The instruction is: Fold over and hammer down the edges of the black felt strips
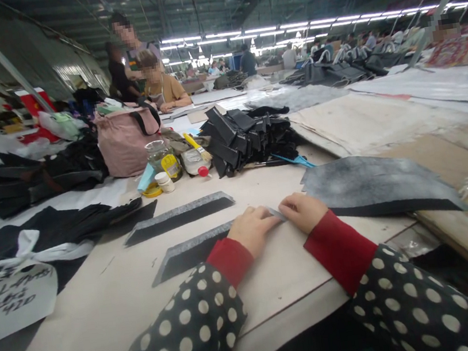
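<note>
l hand (252,230) on near strip (194,249), can't tell finger grip; r hand (304,212) pinching its r end; 2nd strip (181,216) behind it.

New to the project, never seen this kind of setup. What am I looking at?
No machine here: the hands are a person's own, bare, in red cuffs and dotted sleeves. There is one picture, from a camera worn on that person's head, looking forward and down.

The left hand lies over the end of a dark strip on the table. The right hand is close by, at a small grey tip between the two; whether that belongs to the same strip, or is gripped, I can't tell.

Around them: a second strip, a large grey piece with a black edge, a glass jar, a yellow-handled brush and a pile of black pieces.
</note>
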`<state>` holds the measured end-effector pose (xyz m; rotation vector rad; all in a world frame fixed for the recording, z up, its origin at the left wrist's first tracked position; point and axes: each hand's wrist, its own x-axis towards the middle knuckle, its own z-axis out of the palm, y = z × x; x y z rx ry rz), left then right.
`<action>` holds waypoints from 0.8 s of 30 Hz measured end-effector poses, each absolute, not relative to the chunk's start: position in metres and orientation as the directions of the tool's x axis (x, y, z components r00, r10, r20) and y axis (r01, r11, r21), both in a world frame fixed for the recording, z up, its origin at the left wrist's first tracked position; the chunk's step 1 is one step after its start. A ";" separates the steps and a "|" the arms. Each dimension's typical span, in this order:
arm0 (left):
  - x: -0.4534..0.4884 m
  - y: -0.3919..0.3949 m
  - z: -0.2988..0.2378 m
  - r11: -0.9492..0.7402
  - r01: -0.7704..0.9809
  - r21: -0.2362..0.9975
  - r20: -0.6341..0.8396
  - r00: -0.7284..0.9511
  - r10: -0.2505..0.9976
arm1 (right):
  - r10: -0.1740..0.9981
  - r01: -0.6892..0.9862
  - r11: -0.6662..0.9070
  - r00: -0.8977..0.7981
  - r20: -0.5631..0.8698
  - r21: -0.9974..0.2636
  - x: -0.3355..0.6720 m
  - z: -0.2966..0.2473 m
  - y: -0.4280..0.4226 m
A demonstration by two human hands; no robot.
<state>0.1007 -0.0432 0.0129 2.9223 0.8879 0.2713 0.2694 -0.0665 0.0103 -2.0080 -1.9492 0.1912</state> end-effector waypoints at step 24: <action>0.100 -0.040 0.006 -0.816 0.517 0.258 0.275 0.771 0.575 | 0.997 0.860 0.047 -0.011 0.074 -0.508 0.264 0.012 -0.071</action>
